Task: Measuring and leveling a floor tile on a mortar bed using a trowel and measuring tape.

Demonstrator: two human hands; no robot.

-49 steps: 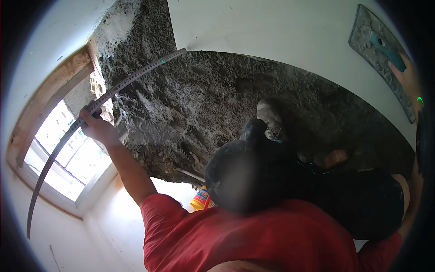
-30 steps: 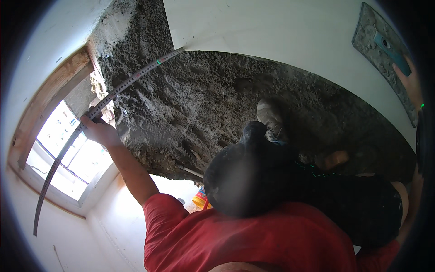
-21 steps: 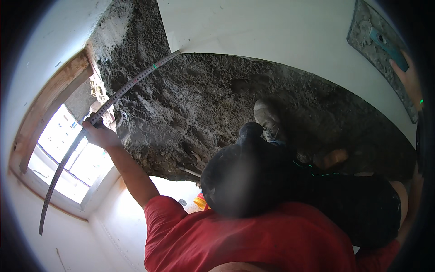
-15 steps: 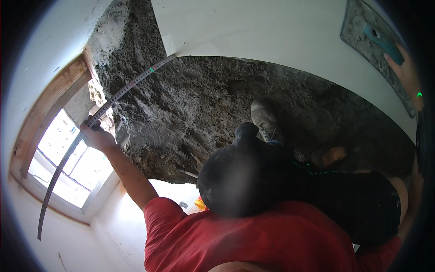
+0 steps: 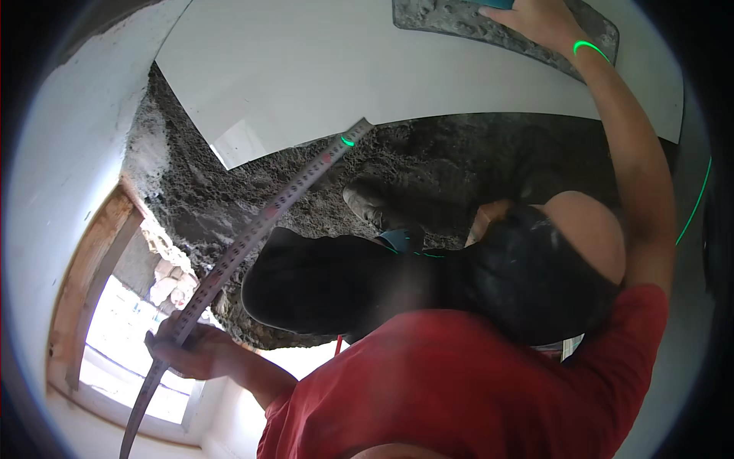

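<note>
My left hand (image 5: 195,353) is closed around a steel measuring tape (image 5: 264,222), the pulled-out blade slanting up to the right. The blade's far end reaches the near edge of a large white glossy tile (image 5: 306,73), or seems to from above; whether it touches cannot be told. Its other end hangs down past my hand. On the tile lies a grey, mortar-smeared tool with a flat plate (image 5: 440,17) and a teal handle (image 5: 497,3), cut off by the upper rim. My right hand (image 5: 547,23) is wrapped over that handle, fingers partly out of view.
Rough grey mortar (image 5: 199,214) spreads below the tile's edge. My shoe (image 5: 365,205) stands on it, near a brown brick-like block (image 5: 488,218). A wood-framed window opening (image 5: 95,268) with broken masonry (image 5: 172,283) is at the left.
The view has swung to the right. The tape's far end has shifted from near the tile's corner to farther right along its edge. My right hand stays on the teal handle.
</note>
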